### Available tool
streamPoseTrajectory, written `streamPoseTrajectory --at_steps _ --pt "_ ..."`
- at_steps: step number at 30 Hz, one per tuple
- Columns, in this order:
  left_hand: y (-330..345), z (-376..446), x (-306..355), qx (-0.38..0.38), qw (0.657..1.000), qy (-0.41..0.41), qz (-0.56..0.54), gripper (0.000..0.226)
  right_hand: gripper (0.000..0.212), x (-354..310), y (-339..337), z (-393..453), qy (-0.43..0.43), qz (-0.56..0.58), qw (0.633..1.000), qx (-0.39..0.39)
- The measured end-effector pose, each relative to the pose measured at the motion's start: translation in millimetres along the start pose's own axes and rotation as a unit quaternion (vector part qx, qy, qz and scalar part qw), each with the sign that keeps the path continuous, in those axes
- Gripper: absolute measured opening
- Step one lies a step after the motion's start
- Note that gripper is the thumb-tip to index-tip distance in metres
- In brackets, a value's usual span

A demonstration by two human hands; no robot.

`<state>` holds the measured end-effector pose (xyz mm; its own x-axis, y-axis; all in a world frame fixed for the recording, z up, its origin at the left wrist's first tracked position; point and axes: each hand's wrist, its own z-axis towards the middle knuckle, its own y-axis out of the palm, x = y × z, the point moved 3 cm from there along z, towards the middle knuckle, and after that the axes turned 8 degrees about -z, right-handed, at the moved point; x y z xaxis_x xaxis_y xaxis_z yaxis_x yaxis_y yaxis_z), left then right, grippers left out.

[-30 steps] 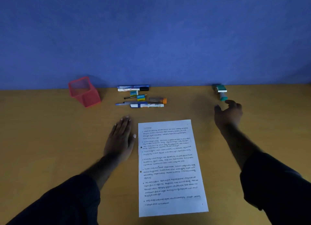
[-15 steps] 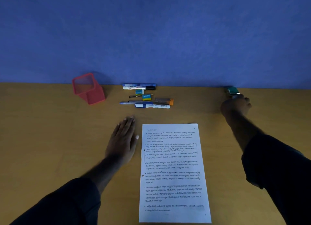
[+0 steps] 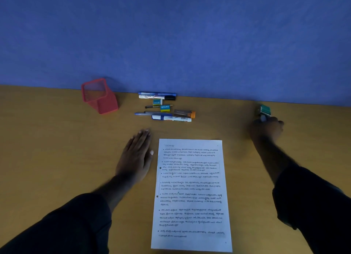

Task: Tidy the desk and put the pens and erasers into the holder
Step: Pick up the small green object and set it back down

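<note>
A red mesh holder (image 3: 99, 95) stands at the back left of the desk. To its right lie several pens and markers (image 3: 163, 117) with two small erasers (image 3: 164, 108) among them. My left hand (image 3: 135, 156) rests flat on the desk, just left of a printed sheet (image 3: 190, 195). My right hand (image 3: 266, 129) is far right near the wall, its fingers curled round the near end of a teal stapler-like tool (image 3: 264, 110); the grip itself is hidden under the knuckles.
A blue wall (image 3: 190, 45) runs along the desk's back edge, right behind the pens. The wooden desk (image 3: 47, 149) stretches wide on both sides of the sheet.
My right hand reached forward to the teal tool and closed over its near end. The left hand stayed flat on the desk.
</note>
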<state>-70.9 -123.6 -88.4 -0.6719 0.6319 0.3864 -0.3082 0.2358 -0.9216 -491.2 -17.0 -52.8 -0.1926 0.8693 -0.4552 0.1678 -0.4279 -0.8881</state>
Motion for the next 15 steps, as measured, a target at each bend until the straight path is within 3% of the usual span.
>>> streamPoseTrajectory --at_steps 10,15 --pt "0.0 0.4 0.6 0.002 1.000 -0.003 -0.008 0.059 0.023 16.4 -29.2 -88.4 -0.123 0.112 0.984 0.065" --pt "0.1 0.0 0.3 -0.003 1.000 -0.004 -0.004 0.061 0.022 22.9 -41.1 -137.9 -0.165 0.148 0.975 0.035"
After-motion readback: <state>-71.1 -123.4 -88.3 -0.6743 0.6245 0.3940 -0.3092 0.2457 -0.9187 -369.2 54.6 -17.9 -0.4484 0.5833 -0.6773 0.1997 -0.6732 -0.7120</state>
